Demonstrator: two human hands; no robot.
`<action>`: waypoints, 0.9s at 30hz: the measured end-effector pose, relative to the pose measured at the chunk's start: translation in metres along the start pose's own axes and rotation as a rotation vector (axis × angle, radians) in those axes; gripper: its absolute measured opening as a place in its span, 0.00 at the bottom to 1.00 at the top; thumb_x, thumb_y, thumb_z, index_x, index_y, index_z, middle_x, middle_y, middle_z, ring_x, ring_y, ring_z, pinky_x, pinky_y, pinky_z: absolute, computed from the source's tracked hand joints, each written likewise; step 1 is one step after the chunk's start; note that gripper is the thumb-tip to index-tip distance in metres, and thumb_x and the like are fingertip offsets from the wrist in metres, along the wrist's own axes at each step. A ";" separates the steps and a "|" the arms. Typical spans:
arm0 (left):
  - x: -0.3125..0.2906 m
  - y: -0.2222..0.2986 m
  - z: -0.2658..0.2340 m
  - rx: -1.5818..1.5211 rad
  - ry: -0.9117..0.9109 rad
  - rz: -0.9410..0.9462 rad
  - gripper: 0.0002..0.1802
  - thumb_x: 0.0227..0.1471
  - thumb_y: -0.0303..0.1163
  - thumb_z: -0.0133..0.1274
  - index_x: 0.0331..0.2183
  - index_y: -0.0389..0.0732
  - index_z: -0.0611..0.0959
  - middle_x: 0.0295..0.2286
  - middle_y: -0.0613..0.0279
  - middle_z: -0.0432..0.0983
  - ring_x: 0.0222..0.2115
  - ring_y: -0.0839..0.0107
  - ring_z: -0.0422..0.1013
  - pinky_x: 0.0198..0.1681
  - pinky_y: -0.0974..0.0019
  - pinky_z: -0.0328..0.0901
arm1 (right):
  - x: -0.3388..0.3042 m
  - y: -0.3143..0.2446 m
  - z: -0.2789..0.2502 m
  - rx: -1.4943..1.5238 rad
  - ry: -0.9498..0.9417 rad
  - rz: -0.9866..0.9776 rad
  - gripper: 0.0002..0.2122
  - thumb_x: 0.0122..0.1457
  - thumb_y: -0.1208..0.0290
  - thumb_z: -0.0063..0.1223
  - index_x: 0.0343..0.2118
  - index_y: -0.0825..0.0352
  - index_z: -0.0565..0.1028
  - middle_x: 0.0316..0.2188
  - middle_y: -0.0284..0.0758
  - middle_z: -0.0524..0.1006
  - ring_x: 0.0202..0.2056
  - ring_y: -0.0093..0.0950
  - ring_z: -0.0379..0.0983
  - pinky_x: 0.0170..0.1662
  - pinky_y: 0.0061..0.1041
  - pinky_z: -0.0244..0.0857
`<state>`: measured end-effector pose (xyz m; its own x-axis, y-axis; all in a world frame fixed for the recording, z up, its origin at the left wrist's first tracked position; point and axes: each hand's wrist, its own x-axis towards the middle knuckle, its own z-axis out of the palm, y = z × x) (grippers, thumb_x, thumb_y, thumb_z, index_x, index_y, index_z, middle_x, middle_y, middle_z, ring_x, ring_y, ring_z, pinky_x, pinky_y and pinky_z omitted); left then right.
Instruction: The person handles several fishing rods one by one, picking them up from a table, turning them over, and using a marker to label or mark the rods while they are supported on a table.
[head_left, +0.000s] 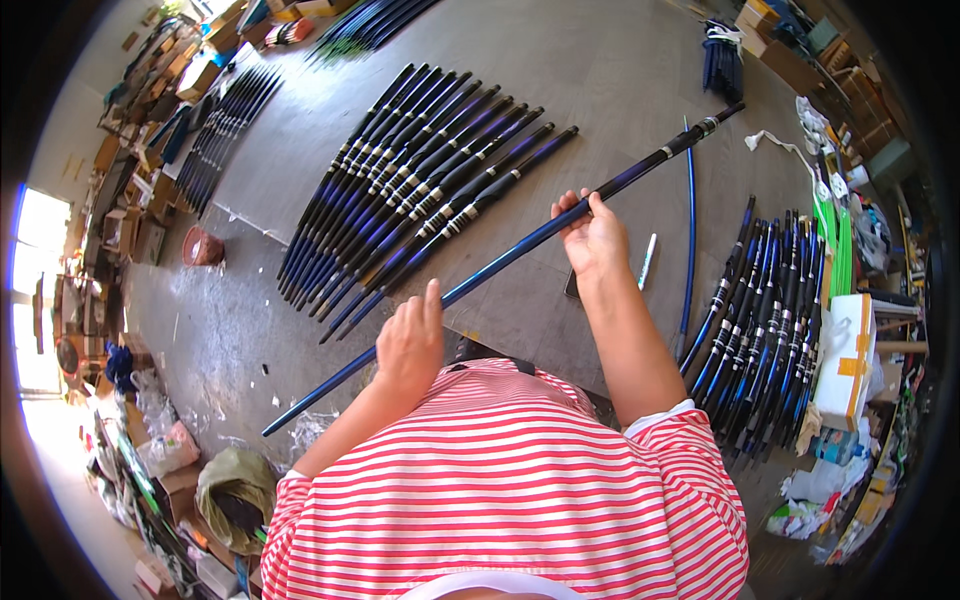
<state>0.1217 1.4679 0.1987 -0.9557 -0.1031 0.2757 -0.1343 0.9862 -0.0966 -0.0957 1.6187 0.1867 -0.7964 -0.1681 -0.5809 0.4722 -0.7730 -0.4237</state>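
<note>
A long blue-and-black fishing rod (510, 255) slants across in front of me, its thin end low at the left and its thick black end with pale bands up at the right. My left hand (408, 338) is closed around the lower blue part, the index finger lying along it. Farther up, my right hand (598, 238) grips the rod between thumb and fingers, palm turned up. Beyond the rod, a fanned row of similar rods (410, 185) lies on the grey table (600, 70). A single slim blue rod (690, 230) lies right of my right hand.
A white marker pen (648, 260) lies beside my right forearm. At the right are a pile of rods (765, 320) and a white foam box (845, 362). More rods (228, 125) lie far left, near a reddish bucket (203, 247). A tied dark bundle (722, 60) sits at the back.
</note>
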 end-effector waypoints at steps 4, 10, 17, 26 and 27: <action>-0.002 0.026 -0.004 -0.070 -0.113 -0.084 0.29 0.45 0.37 0.53 0.47 0.33 0.66 0.23 0.59 0.67 0.23 0.66 0.68 0.22 0.67 0.64 | -0.004 0.002 0.017 -0.036 0.103 0.059 0.08 0.57 0.65 0.43 0.25 0.61 0.60 0.15 0.26 0.57 0.15 0.18 0.51 0.21 0.21 0.50; 0.000 0.033 -0.030 -0.352 -0.393 -0.232 0.17 0.50 0.41 0.48 0.22 0.37 0.67 0.17 0.49 0.71 0.17 0.53 0.70 0.18 0.59 0.64 | -0.016 -0.013 0.024 -0.048 0.093 0.153 0.16 0.55 0.62 0.45 0.15 0.56 0.55 0.08 0.22 0.47 0.10 0.17 0.40 0.15 0.18 0.39; -0.014 0.001 -0.044 -1.429 -0.928 -0.397 0.20 0.57 0.45 0.37 0.27 0.37 0.71 0.16 0.66 0.68 0.18 0.75 0.64 0.18 0.72 0.60 | -0.028 -0.021 0.013 0.017 -0.194 0.366 0.21 0.55 0.62 0.45 0.08 0.55 0.53 0.05 0.20 0.45 0.07 0.16 0.36 0.12 0.17 0.32; -0.009 -0.015 -0.024 -1.477 -0.979 -0.464 0.21 0.56 0.46 0.38 0.21 0.39 0.67 0.10 0.63 0.61 0.11 0.71 0.59 0.14 0.66 0.54 | 0.004 -0.009 0.002 0.173 -0.649 0.461 0.19 0.56 0.60 0.45 0.12 0.57 0.55 0.06 0.22 0.48 0.09 0.16 0.40 0.14 0.17 0.37; -0.011 -0.011 -0.013 -1.192 -0.734 -0.300 0.21 0.56 0.45 0.39 0.21 0.37 0.67 0.11 0.58 0.64 0.12 0.64 0.63 0.16 0.61 0.58 | 0.012 -0.006 -0.001 0.125 -0.553 0.437 0.18 0.56 0.59 0.45 0.13 0.57 0.57 0.07 0.23 0.49 0.10 0.17 0.41 0.15 0.18 0.38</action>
<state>0.1370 1.4599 0.2089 -0.8971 -0.0026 -0.4418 -0.4067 0.3952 0.8236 -0.1073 1.6217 0.1813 -0.6346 -0.7385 -0.2276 0.7715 -0.6227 -0.1305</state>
